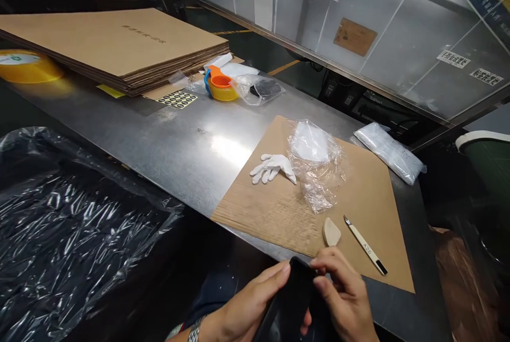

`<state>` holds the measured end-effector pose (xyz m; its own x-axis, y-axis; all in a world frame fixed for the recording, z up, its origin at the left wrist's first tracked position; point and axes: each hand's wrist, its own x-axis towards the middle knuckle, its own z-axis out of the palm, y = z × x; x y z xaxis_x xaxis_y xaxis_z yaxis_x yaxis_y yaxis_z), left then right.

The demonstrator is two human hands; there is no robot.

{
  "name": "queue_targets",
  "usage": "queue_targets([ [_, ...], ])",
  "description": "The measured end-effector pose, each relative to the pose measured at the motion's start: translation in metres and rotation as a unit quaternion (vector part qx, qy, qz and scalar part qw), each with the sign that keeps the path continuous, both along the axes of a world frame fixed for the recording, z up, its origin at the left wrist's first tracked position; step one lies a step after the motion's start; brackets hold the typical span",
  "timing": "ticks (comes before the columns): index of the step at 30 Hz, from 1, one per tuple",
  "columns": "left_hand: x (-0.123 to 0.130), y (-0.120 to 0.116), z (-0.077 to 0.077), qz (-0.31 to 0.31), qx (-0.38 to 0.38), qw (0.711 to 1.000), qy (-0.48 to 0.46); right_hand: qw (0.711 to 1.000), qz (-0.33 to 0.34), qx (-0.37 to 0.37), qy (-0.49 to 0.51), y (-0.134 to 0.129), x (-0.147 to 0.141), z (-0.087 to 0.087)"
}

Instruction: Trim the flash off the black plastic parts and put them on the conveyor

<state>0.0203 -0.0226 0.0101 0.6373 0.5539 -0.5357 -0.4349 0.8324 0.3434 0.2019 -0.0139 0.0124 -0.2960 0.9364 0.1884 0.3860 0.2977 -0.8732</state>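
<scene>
A black, smooth item (287, 302) is held at the table's front edge, its lower part cut off by the frame. My left hand (255, 302) grips its left side, thumb near the top corner. On the right side, my right hand (345, 291) pinches the item's upper edge with bent fingers. Just beyond lies a beige wedge-shaped piece (331, 232) on a cardboard sheet (274, 214), and to its right a knife-like tool (365, 245) marked A26. A white glove (273, 168) and crumpled clear plastic wrap (316, 156) rest farther back on the sheet.
Stacked cardboard (119, 44) and a yellow tape roll (27, 66) are at the back left. Orange and yellow tape rolls (221, 86) stand mid-back. A plastic-wrapped pack (390, 152) lies right. Black plastic sheeting (79, 236) fills the left foreground; a green bin (488, 172) stands right.
</scene>
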Motion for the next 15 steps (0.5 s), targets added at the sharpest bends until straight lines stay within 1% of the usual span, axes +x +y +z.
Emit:
queue_targets([
  [2,-0.001,-0.002,0.001,-0.012,0.026,1.0,-0.005,0.999,0.016,-0.029,0.023,-0.002,-0.01,0.006],
  [5,-0.004,-0.003,0.006,-0.028,0.049,0.998,0.008,0.998,0.026,-0.046,0.035,-0.001,-0.01,0.008],
  [10,-0.006,-0.002,0.012,-0.043,0.046,0.997,0.052,0.998,0.047,-0.021,0.046,-0.001,-0.005,0.007],
  [13,-0.005,-0.003,0.011,-0.039,0.041,0.997,0.059,0.998,0.047,-0.015,0.048,-0.001,-0.007,0.004],
  [15,-0.005,-0.005,0.009,-0.028,0.033,0.997,0.058,0.997,0.04,-0.024,0.057,-0.002,-0.008,0.0],
])
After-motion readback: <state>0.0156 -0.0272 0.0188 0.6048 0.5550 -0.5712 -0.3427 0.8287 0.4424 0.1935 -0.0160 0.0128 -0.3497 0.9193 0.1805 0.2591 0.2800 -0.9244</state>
